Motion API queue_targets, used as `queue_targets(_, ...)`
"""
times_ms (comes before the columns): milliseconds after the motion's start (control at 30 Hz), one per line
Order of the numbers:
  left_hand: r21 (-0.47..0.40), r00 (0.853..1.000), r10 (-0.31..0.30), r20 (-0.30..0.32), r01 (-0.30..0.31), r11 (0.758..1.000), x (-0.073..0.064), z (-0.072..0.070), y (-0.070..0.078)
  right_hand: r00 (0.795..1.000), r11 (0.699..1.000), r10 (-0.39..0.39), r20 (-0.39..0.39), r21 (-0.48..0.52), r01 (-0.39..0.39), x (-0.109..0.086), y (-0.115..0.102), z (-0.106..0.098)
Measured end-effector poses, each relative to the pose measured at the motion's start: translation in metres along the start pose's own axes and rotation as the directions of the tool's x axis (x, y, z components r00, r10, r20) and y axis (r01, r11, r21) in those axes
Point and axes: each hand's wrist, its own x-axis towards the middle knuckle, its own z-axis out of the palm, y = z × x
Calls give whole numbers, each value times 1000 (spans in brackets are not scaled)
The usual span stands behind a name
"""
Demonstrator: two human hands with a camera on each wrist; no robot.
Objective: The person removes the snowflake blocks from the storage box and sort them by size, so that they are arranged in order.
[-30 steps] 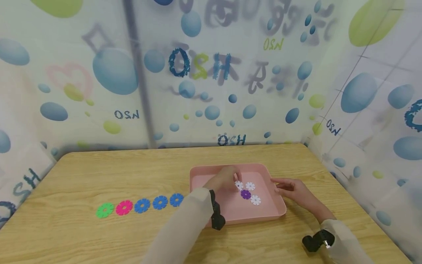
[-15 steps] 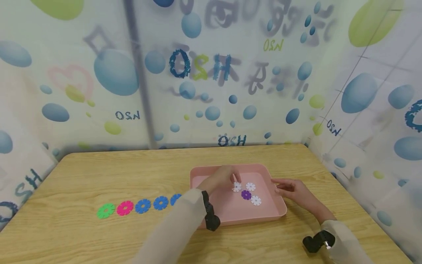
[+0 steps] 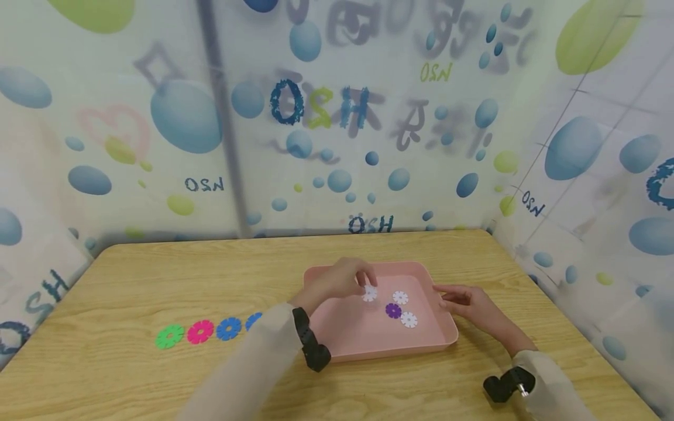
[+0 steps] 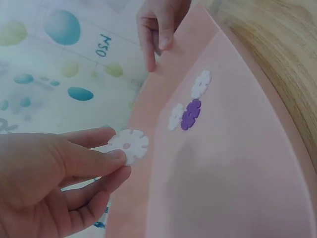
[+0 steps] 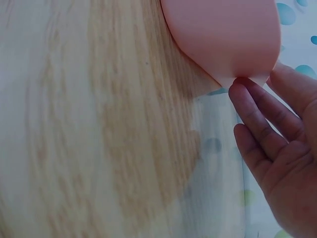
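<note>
The left hand [image 3: 343, 279] reaches into the pink tray [image 3: 358, 336], over its upper-left part, its grip pinching a white notched disc [image 4: 138, 140] between thumb and fingertips. In the left wrist view that disc sits near the centre of the frame, tilted up and apparently clear of the tray floor, its small centre hole showing beyond the thumb.

The right hand [image 3: 474, 307] is at the tray's right end, fingers loosely extended and touching the rim and outer wall; how hard they press I cannot tell.

Right of centre on the tray floor, two more white discs [image 3: 409, 320] lie with a purple disc [image 3: 393, 310] between them. On the wooden surface [image 3: 210, 269], lower left of the frame, a green disc [image 3: 164, 340], a magenta disc [image 3: 195, 335] and blue discs [image 3: 223, 331] lie in a row that runs behind the left sleeve [image 3: 247, 362].

The held disc looks like thin moulded plastic: probably very light, stiff and hard to break, though smooth faces may slide under dry fingertips. Its slotted edge should be the best place to take hold, thumb on one face and a finger on the other. Lying flat, such a disc likely needs a fingertip beneath its edge.
</note>
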Motion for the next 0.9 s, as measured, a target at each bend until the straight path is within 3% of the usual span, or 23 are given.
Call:
queue_targets(433, 54, 987, 159, 11, -160, 986, -41, -27, -13, 1000, 999, 6, 0, -32, -6, 0, 0, 0)
queue_targets(900, 92, 990, 139, -32, -135, 986, -98, -69, -54, 1000, 1000, 1, 0, -19, -1, 0, -2, -1)
